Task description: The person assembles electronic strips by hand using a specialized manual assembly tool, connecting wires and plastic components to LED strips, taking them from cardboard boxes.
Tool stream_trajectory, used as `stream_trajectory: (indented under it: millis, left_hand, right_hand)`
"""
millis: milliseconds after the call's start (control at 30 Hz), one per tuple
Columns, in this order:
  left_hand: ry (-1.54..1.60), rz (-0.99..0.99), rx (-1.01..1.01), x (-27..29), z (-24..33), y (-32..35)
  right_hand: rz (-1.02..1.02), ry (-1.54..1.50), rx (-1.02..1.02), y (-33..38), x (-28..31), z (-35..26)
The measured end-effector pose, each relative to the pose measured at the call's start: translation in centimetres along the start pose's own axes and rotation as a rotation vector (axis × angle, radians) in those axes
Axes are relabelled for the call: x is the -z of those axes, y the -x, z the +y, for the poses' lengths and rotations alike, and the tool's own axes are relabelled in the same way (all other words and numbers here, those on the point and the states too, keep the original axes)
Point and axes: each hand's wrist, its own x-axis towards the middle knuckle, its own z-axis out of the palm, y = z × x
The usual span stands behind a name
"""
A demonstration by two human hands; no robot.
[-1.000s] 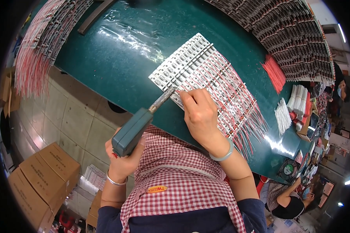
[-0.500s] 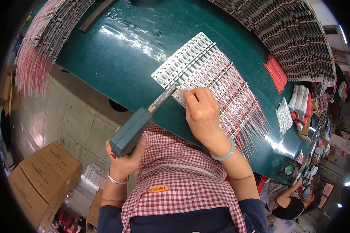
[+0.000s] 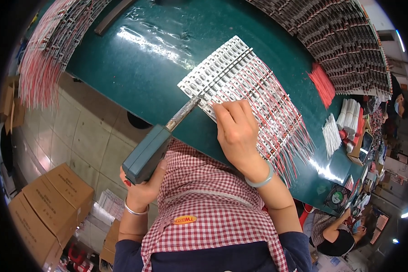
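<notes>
the person stands at the near edge of a dark green worktop [image 3: 136, 59], leaning over it in a red and white checked apron [image 3: 213, 204]. the left hand [image 3: 143, 188] has its grip closed around the blue-green handle of a soldering gun [image 3: 152, 149], thumb up along the side of the body, a thin bangle on the wrist. the gun's metal barrel slants up and away from the handle, and its tip touches the near left corner of a white panel of small circuit boards [image 3: 213, 75] that lies flat on the worktop, a little in from the near edge.

the right hand [image 3: 235, 129] rests on the near edge of that panel, fingers curled and pressing down just beside the barrel's tip, a pale green bangle on the wrist. whether the fingertips pinch a wire or only press on the panel i cannot tell.

from the panel a row of red and white wires [image 3: 276, 113] fans out toward the right end of the worktop, lying side by side.

along the far right edge runs a long stack of more wired boards [image 3: 340, 36], with a loose bundle of red wires [image 3: 323, 84] just below it. another mass of boards with red wires [image 3: 45, 59] hangs over the left end. white wire bundles [image 3: 347, 120] sit near the right end. on the floor to the left stand brown cartons [image 3: 50, 204].
</notes>
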Motion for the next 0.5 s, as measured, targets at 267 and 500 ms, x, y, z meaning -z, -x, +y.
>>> stream_trajectory:
  millis: [267, 500]
  left_hand:
    - [-0.067, -0.030, -0.158, 0.28, 0.43, -0.44]
    - [-0.002, -0.049, -0.113, 0.00, 0.26, -0.39]
  right_hand:
    - [-0.021, -0.019, -0.032, 0.51, -0.04, -0.80]
    - [-0.015, 0.005, -0.021, 0.48, -0.24, -0.71]
